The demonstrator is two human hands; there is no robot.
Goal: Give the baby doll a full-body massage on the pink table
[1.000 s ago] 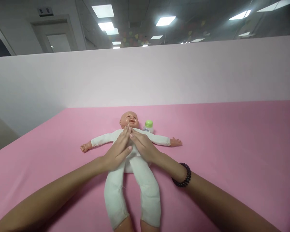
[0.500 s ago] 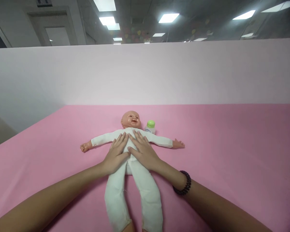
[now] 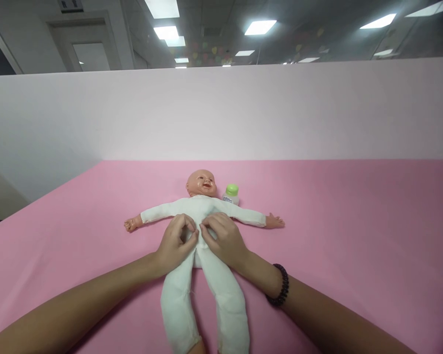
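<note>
Nearest are two bare forearms reaching in from the lower corners, ending in two hands, the left hand (image 3: 176, 242) and the right hand (image 3: 223, 239). One dark beaded bracelet (image 3: 281, 285) circles the right wrist. Both hands rest on the belly of one baby doll (image 3: 198, 209), which lies face up on a pink sheet (image 3: 339, 246), its feet toward the person and its head pointing away. The fingers of each hand curl inward into a narrow grip, with the fingertips meeting the white cloth at the middle of the doll's body, the two hands just beside each other. Whether they are pinching the cloth or only pressing on it, I cannot tell.

The doll has two white cloth legs, two white cloth arms spread out sideways, and one smiling plastic head. Just beside the head, to its right in view, stands one small upright bottle (image 3: 232, 194) with a green cap and a label; its contents cannot be seen. Beyond the sheet rises a pale partition (image 3: 221, 113), and past it are one doorway (image 3: 90, 56) and ceiling lights (image 3: 260, 27).
</note>
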